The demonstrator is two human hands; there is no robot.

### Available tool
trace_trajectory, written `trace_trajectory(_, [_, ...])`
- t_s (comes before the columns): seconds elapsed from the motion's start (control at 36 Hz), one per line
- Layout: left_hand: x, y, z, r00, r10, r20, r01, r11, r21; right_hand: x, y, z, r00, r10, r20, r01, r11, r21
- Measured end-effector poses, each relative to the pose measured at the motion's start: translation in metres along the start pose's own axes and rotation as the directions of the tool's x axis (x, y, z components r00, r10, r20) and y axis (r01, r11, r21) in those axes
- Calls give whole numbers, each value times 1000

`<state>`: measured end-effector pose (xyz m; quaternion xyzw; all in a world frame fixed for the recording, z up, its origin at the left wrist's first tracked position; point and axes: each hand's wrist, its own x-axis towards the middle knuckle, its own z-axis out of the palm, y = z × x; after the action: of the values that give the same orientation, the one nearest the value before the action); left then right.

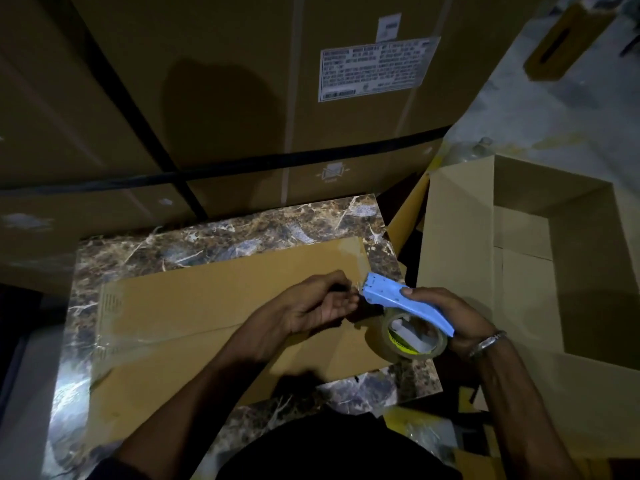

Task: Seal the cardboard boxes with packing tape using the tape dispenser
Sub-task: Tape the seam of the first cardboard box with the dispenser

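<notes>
A flattened brown cardboard box (pixel 207 327) lies on the dark marbled stone worktop (pixel 242 230), with clear tape shining along its left end and at its far right corner. Above the right end of this flat box the right hand (pixel 446 317) grips the handle of a light blue plastic tape dispenser (pixel 405 303), its fingers curled round the handle and the thumb lying on top. A roll of clear packing tape (pixel 408 337) with a yellow-printed core sits in the dispenser, just over the flat box's right edge. A metal bracelet (pixel 486 344) circles the right wrist. The left hand (pixel 318 303) is at the dispenser's front end, fingers curled in close together at the cutter; whether they pinch the tape's loose end cannot be told. To the right of the flat box stands an open, pale brown cardboard box (pixel 457 237) with its flaps up. Behind the flat box rise large stacked brown cartons (pixel 242 81) bound with black straps, one bearing a white printed label (pixel 375 69).
</notes>
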<state>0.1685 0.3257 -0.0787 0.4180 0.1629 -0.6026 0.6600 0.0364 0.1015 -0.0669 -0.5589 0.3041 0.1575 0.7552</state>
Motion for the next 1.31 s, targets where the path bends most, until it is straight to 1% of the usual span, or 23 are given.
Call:
trace_trajectory(0.06, [-2,5,-5,1000,0,0,0,999,-34,0,4,-5,1000,25,17,-26,994,109])
trace_trajectory(0.11, [-6,5,-4,1000,26,8,-26,999,28,1,7,-6,996,38,78,-57,966,252])
trace_trajectory(0.14, [-7,3,-1,998,57,23,-58,997,57,1,8,-6,991,34,132,-76,941,331])
trace_trajectory(0.22, [-9,-7,13,971,224,79,-231,969,88,0,9,1,959,-30,283,-128,844,521])
trace_trajectory(0.28, [-7,-14,22,929,362,76,-370,914,169,1,12,6,948,-37,317,-156,813,561])
trace_trajectory(0.33, [-3,-21,31,864,501,37,-493,830,261,6,18,6,924,-22,381,-230,766,601])
trace_trajectory(0.39, [2,-27,36,776,631,-7,-597,737,316,12,23,6,880,-65,470,-294,704,647])
trace_trajectory(0.42, [4,-29,37,732,681,-13,-637,691,343,15,26,7,872,-85,482,-297,691,659])
trace_trajectory(0.47, [5,-32,38,647,763,17,-697,582,419,17,28,10,871,-105,480,-287,683,671])
trace_trajectory(0.53, [3,-34,36,549,833,64,-729,440,524,16,28,13,859,-117,498,-294,683,669])
trace_trajectory(0.58, [1,-34,35,476,872,115,-742,329,585,16,28,14,854,-116,507,-305,678,669])
trace_trajectory(0.67, [-3,-33,34,397,902,171,-758,218,615,19,29,19,851,-130,509,-302,670,678])
trace_trajectory(0.78, [-6,-31,32,322,927,195,-739,117,664,22,27,24,841,-178,512,-281,664,693])
trace_trajectory(0.89, [-4,-27,26,247,935,255,-680,-20,733,25,30,23,826,-196,528,-294,650,701])
trace_trajectory(0.94, [-3,-25,24,227,933,279,-657,-65,751,25,31,21,826,-176,535,-303,662,685])
trace_trajectory(1.0, [-3,-23,23,221,922,316,-624,-115,773,25,31,17,834,-131,535,-324,669,669])
trace_trajectory(1.06, [-1,-22,21,223,914,338,-572,-158,805,25,30,14,828,-105,551,-363,648,669])
trace_trajectory(1.08, [1,-20,20,234,912,338,-556,-160,816,24,29,13,818,-101,566,-387,631,672])
trace_trajectory(1.14, [3,-18,17,271,899,343,-564,-140,814,22,25,12,812,-64,581,-425,617,662])
trace_trajectory(1.19, [5,-15,14,307,886,347,-581,-114,806,19,20,11,820,-25,572,-425,642,638])
trace_trajectory(1.31, [11,-12,8,369,878,305,-589,-33,807,17,13,10,881,122,457,-407,686,603])
